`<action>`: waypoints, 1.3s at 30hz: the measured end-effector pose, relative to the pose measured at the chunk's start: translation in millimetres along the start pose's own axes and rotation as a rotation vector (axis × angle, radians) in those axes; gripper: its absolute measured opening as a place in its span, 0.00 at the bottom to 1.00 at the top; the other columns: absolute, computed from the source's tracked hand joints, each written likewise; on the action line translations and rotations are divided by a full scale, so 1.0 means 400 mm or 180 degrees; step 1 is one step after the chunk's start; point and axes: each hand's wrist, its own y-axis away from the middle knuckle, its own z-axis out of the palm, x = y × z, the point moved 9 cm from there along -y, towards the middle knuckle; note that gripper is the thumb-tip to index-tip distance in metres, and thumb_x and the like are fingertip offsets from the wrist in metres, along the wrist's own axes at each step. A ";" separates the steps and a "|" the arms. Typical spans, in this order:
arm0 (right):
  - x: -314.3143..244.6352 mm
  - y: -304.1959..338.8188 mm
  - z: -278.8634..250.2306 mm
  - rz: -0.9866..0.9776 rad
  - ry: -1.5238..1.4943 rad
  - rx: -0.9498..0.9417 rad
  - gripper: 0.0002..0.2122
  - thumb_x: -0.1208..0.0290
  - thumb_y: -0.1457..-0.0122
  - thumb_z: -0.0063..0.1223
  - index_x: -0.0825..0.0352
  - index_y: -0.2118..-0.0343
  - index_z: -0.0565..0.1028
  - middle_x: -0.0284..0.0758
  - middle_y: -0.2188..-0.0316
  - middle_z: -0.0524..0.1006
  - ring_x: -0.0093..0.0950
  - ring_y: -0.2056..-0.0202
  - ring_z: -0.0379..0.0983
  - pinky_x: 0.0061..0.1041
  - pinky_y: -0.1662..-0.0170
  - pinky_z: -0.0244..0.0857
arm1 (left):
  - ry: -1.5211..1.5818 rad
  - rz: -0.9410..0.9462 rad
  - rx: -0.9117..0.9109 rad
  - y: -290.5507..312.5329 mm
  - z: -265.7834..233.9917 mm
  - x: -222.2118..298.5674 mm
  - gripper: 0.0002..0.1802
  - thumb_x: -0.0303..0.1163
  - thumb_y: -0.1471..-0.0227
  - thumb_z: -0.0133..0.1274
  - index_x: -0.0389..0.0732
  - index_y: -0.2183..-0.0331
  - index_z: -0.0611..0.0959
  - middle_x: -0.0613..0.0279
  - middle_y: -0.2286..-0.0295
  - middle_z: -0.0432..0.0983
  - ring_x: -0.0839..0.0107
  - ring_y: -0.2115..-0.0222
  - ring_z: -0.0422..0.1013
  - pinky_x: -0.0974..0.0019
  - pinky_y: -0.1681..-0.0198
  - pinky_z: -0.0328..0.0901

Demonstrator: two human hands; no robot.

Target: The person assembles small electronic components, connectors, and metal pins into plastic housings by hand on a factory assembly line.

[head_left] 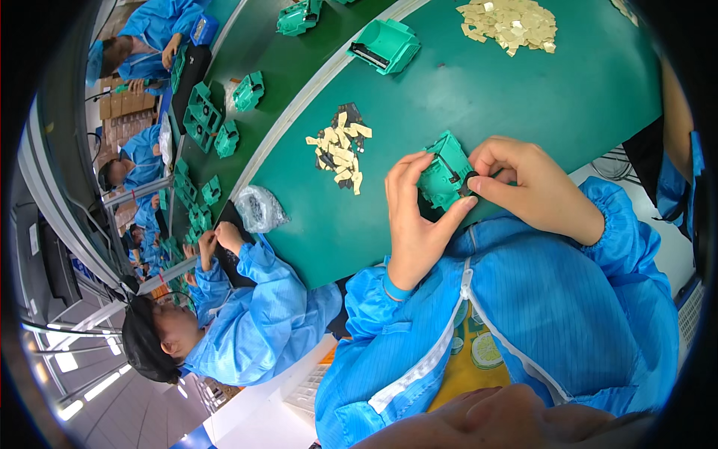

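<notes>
In front of my chest, my left hand (416, 224) holds a green plastic housing (441, 176), its fingers along the left side and its thumb at the near edge. The housing is tilted, and dark parts show inside it. My right hand (535, 183) is closed at the right edge of the housing, with thumb and fingers pinched on a small black piece (471, 179). Whether that piece is fixed to the housing, I cannot tell. To the left on the green table lies a pile of small cream and black pieces (340, 150).
Flat cream pieces (512, 24) are heaped at the far side. Another green housing (387, 46) sits by the metal rail (299, 97). Beyond it, a belt (265, 56) carries several housings. A clear plastic bag (259, 209) lies near a co-worker (250, 314) at the left.
</notes>
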 end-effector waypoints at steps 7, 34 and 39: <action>0.001 -0.001 0.003 0.0081 -0.0065 -0.0064 0.07 0.76 0.39 0.59 0.75 0.70 0.74 0.35 0.75 0.78 0.18 0.72 0.74 0.20 0.70 0.69 | 0.0836 -0.0191 -0.0137 0.003 0.007 -0.009 0.36 0.20 0.50 0.63 0.38 0.41 0.69 0.57 0.43 0.60 0.63 0.41 0.63 0.57 0.41 0.65; -0.037 0.005 0.023 -0.0389 0.0430 0.0170 0.07 0.77 0.46 0.60 0.76 0.74 0.77 0.44 0.76 0.77 0.34 0.75 0.78 0.30 0.71 0.71 | 0.0944 -0.0921 -0.0237 0.007 -0.006 0.007 0.33 0.15 0.51 0.53 0.39 0.43 0.68 0.56 0.41 0.60 0.60 0.42 0.65 0.53 0.40 0.67; -0.040 0.005 0.025 -0.0402 0.0497 0.0203 0.07 0.77 0.47 0.61 0.76 0.75 0.76 0.44 0.76 0.77 0.35 0.75 0.78 0.31 0.72 0.70 | 0.1023 -0.0981 -0.0175 0.010 -0.006 0.006 0.33 0.15 0.51 0.53 0.40 0.44 0.67 0.56 0.41 0.60 0.59 0.41 0.65 0.54 0.41 0.67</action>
